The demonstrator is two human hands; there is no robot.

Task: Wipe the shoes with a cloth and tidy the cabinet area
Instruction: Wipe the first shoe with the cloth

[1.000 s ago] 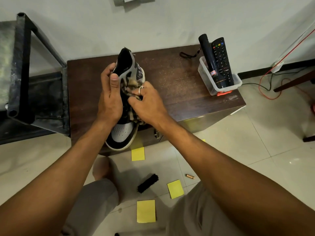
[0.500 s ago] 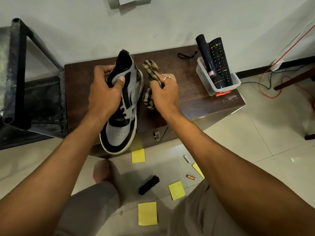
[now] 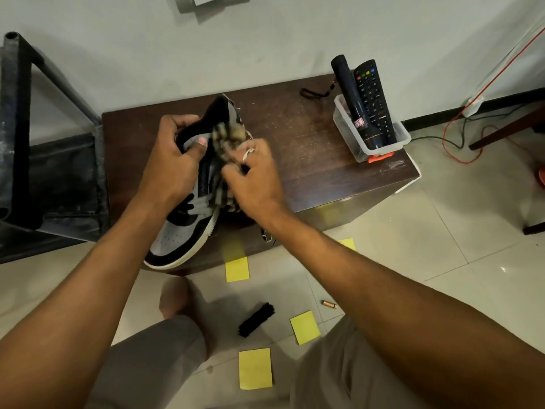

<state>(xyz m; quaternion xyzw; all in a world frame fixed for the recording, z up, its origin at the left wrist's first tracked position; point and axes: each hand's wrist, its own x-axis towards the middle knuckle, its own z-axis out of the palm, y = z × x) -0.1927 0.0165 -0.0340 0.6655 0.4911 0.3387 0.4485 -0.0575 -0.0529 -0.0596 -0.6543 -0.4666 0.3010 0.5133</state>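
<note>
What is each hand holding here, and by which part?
The left hand grips the sneaker at its collar, thumb on the side. The right hand holds the bunched cloth against the sneaker's side.

Clear plastic tub on the right end of the surface. In the tub: black torch and black remote, both upright, leaning on the wall. Small orange piece under the tub's front edge. Black strap loop just left of the tub. Right of the tub, on the tiled floor: white plug block, red wire, dark cable, wooden furniture leg. Far left of the tub: dark metal rack. Grey wall fixture above and left of the tub.
</note>
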